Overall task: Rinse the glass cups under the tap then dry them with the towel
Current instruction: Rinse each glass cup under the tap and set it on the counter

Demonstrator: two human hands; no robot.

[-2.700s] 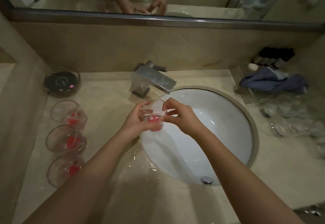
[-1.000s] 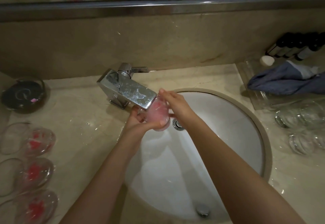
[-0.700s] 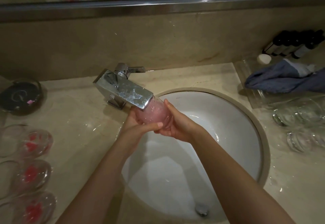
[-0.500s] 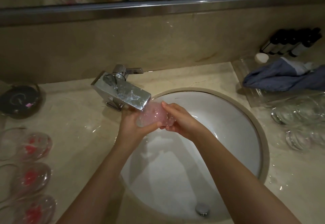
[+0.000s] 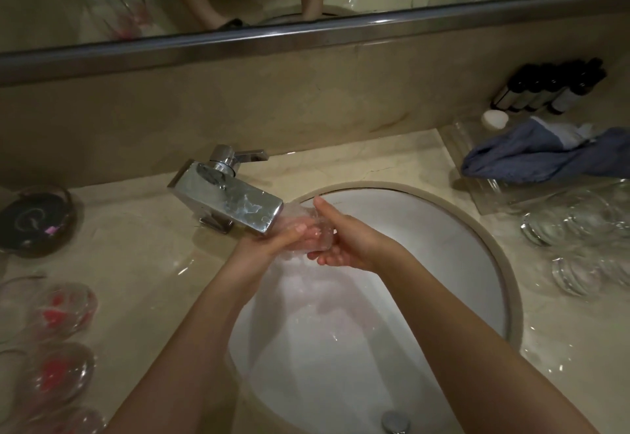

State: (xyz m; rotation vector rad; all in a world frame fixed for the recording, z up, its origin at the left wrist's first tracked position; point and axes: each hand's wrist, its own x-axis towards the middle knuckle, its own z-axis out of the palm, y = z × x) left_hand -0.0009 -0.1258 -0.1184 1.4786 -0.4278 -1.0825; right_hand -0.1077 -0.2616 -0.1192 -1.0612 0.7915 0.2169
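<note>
A clear glass cup lies on its side between both hands, right under the spout of the chrome tap, with water running over it. My left hand cups it from the left and below. My right hand holds its right end, fingers spread along the glass. The cup looks faintly pink and is partly hidden by my fingers. The blue towel lies crumpled at the back right of the counter. Three glass cups with red stains lie on their sides at the left.
The white round sink fills the centre, its drain plug near the front. Several clear glasses lie at the right. A dark round dish sits at the left. Dark bottles stand in the back right corner. A mirror runs along the top.
The cup has tipped further onto its side under the spout and the pink tint has thinned. My right hand has shifted to its right end. Water now splashes into the sink.
</note>
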